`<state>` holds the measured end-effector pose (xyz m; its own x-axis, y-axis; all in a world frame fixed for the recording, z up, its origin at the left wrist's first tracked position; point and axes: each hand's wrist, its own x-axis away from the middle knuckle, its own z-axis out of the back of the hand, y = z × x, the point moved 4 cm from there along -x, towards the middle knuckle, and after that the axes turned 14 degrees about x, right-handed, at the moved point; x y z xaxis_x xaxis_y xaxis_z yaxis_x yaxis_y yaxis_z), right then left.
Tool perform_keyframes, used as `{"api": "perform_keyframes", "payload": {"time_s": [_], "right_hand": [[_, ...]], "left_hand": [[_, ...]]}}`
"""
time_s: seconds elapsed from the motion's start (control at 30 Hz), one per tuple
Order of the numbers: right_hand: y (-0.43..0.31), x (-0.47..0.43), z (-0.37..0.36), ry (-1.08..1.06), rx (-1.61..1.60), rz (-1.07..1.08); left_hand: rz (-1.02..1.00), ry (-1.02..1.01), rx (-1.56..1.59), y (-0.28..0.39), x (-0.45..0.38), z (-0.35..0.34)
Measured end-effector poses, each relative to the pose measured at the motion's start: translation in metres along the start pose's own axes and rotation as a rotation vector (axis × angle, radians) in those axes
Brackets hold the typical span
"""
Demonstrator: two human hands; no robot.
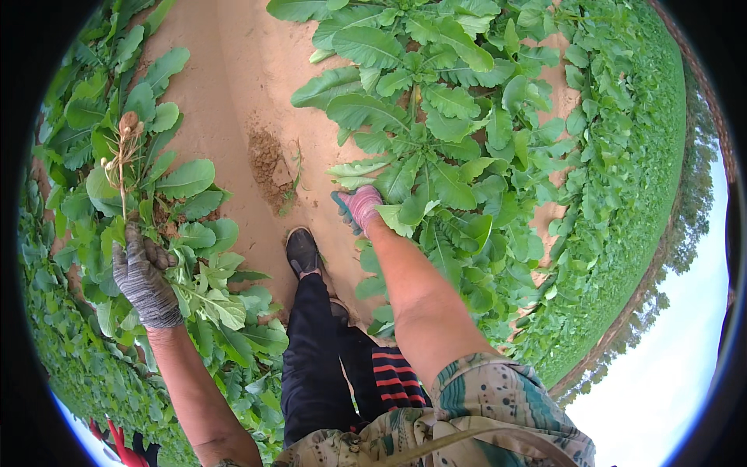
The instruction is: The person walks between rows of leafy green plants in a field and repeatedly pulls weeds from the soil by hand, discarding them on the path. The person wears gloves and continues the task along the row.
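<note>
My left hand [146, 274], in a grey knit glove, is closed on the lower part of an uprooted plant [121, 181]. Its thin stem points up, with a brown soil-covered clump and pale roots at the top, and leafy green stalks [213, 300] hang beside the wrist. My right hand [357, 209], in a pink glove with blue-grey fingertips, is over the bare soil against the leaves of the right crop row [408, 169]. Its fingers are curled and partly hidden, so whether they hold anything is unclear.
A sandy furrow [233, 87] runs between two rows of leafy plants, with loose dug soil [271, 166] and a small weed [299, 169] in it. My dark shoe [302, 251] stands in the furrow. The left row [187, 178] lies beside my left hand. Part of a person in red [122, 446] shows at lower left.
</note>
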<state>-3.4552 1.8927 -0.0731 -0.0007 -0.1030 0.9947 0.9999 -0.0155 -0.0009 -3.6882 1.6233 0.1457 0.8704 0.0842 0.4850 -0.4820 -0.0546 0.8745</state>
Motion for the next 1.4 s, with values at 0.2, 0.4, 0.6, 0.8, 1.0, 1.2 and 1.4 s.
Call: {"api": "perform_keyframes", "payload": {"time_s": [0.2, 0.4, 0.6, 0.8, 1.0, 1.2, 1.4], "right_hand": [[0.0, -0.001, 0.0, -0.028, 0.025, -0.04], [0.0, 0.005, -0.001, -0.017, 0.027, -0.052], [-0.009, 0.012, 0.005, 0.065, 0.091, 0.021], [-0.005, 0.006, 0.003, 0.0, 0.088, -0.068], [-0.012, 0.016, 0.004, 0.034, 0.026, -0.047], [-0.003, 0.004, 0.004, 0.008, 0.017, -0.134], [0.053, -0.093, -0.007, 0.064, 0.425, 0.217]], "left_hand": [[-0.028, -0.365, -0.559, -0.039, -0.057, -0.037], [-0.039, -0.143, -1.078, -0.04, -0.169, 0.017], [0.19, -0.23, -1.724, -0.062, -0.2, 0.012], [0.203, -0.389, -1.932, -0.082, -0.21, 0.008], [0.291, -0.373, -1.952, -0.09, -0.224, 0.009], [0.165, -0.286, -1.829, -0.092, -0.228, 0.014], [0.263, -0.265, -1.758, -0.119, -0.261, 0.03]]}}
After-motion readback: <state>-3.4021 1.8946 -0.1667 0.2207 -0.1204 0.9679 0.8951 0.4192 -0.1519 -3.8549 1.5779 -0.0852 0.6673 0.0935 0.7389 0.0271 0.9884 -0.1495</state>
